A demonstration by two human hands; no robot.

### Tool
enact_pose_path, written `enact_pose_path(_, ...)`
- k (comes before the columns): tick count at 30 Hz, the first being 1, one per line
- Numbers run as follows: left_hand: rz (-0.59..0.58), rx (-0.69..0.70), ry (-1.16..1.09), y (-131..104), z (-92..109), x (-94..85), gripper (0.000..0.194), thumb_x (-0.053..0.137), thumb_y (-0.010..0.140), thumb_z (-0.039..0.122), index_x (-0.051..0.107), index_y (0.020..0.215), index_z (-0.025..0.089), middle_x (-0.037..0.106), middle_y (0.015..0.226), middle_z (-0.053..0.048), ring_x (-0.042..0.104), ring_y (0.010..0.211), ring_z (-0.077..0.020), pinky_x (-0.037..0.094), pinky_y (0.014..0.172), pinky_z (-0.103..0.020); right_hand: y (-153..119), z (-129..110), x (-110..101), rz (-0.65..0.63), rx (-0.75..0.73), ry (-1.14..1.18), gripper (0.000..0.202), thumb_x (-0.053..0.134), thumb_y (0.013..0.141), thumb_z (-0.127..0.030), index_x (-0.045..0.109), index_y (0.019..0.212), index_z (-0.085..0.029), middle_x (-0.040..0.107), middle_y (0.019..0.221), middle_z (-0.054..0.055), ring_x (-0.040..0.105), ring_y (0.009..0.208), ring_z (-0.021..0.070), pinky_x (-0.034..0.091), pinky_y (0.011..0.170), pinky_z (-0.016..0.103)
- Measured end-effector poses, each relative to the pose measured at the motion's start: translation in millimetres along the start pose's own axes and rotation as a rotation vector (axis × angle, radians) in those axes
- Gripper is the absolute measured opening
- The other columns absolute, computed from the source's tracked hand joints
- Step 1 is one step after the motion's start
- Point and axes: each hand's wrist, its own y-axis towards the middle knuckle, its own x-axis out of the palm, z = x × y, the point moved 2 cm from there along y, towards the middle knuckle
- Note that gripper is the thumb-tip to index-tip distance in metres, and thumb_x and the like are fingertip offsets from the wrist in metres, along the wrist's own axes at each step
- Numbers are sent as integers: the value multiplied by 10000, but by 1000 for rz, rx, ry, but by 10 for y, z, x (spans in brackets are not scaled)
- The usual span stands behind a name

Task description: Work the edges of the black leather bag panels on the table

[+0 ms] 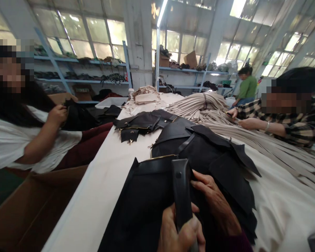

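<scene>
**Black strap gripped over the dark fabric pile**

Nearest you: your left hand (181,232) is clenched round a black strap (182,194), w/ thumb and fingers wrapped on its lower end; the strap stands nearly upright, its squared top end reaching up to the gold zipper (161,157). Your right hand (215,204) lies just beside it on the right, fingers pressed flat onto the black fabric piece (144,199), fingertips touching the strap's edge. It's not closed round anything, just resting on the cloth.

That piece lies on the white table (99,182), at the near end, overlapped by a heap of more black cut pieces (210,147) behind it.

Further up the table: a smaller stack of black parts (141,124), then beige cloth scraps (147,96).

Right side: a big bundle of beige strips (199,103), w/ a person in a checked shirt (291,119) handling them. Left side: a person in white (21,140) holding dark material, cardboard box (36,206) below.

Far back: blue shelving (81,70) under the windows, another person in green (248,85).
</scene>
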Motion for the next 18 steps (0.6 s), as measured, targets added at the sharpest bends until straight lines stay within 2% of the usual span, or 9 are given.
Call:
enact_pose_path(2, -42, 52, 26, 2, 138, -7, 432, 617, 775, 504, 506, 992, 148, 549, 564, 39, 497, 416, -102, 370, 429, -219, 3, 3, -20, -11, 20, 30, 322, 684, 688, -289, 727, 1005, -248, 688, 1115, 33, 577, 1100, 286, 479, 886, 360)
enact_pose_path(4, 12, 129, 74, -11, 275, -67, 300, 548, 848, 413, 522, 970, 140, 540, 588, 33, 505, 455, -106, 378, 458, -232, 67, -27, -28, -81, 20, 104, 346, 641, 716, -284, 707, 1053, -242, 696, 1093, 25, 605, 1052, 261, 485, 859, 336)
enact_pose_path(5, 36, 167, 90, -31, 331, -102, 265, 520, 869, 386, 528, 968, 140, 541, 597, 30, 505, 464, -108, 377, 462, -238, 120, -50, -16, -155, 3, 143, 364, 616, 728, -290, 693, 1079, -229, 709, 1050, 30, 628, 1001, 255, 497, 824, 332)
enact_pose_path(7, 74, 213, 112, -102, 396, -172, 229, 504, 881, 358, 532, 966, 148, 544, 606, 30, 505, 471, -110, 383, 464, -242, 249, -95, 24, -214, -83, 170, 390, 559, 753, -318, 671, 1108, -200, 721, 989, 34, 651, 925, 240, 504, 790, 325)
enact_pose_path(10, 73, 196, 90, -261, 371, -247, 252, 538, 859, 380, 525, 976, 158, 551, 612, 34, 510, 456, -110, 396, 436, -234, 408, -121, 171, -151, -172, 121, 394, 510, 778, -360, 670, 1082, -167, 715, 950, 39, 646, 875, 214, 487, 793, 311)
enact_pose_path(12, 58, 168, 71, -370, 306, -280, 280, 554, 848, 398, 526, 974, 149, 553, 602, 33, 509, 441, -106, 398, 418, -225, 413, -114, 317, -117, -203, 53, 394, 547, 758, -363, 674, 1058, -141, 701, 911, 45, 629, 837, 204, 475, 774, 306)
enact_pose_path(14, 50, 151, 56, -467, 240, -309, 281, 557, 848, 399, 528, 959, 142, 553, 595, 34, 507, 431, -100, 399, 413, -220, 300, -100, 443, -120, -229, -47, 380, 627, 708, -347, 687, 1011, -127, 674, 819, 35, 601, 756, 192, 464, 727, 306)
enact_pose_path(16, 59, 140, 35, -556, 194, -347, 265, 556, 849, 392, 527, 939, 144, 550, 588, 38, 507, 426, -96, 403, 414, -219, 74, -83, 498, -149, -239, -143, 365, 685, 677, -333, 693, 977, -125, 632, 738, 20, 565, 680, 180, 452, 681, 312)
enact_pose_path(18, 83, 137, 14, -643, 175, -401, 257, 563, 842, 387, 525, 930, 149, 553, 585, 40, 509, 428, -93, 408, 424, -218, -237, -59, 465, -137, -256, -239, 365, 670, 729, -340, 670, 1023, -123, 609, 741, 24, 550, 660, 180, 448, 661, 324)
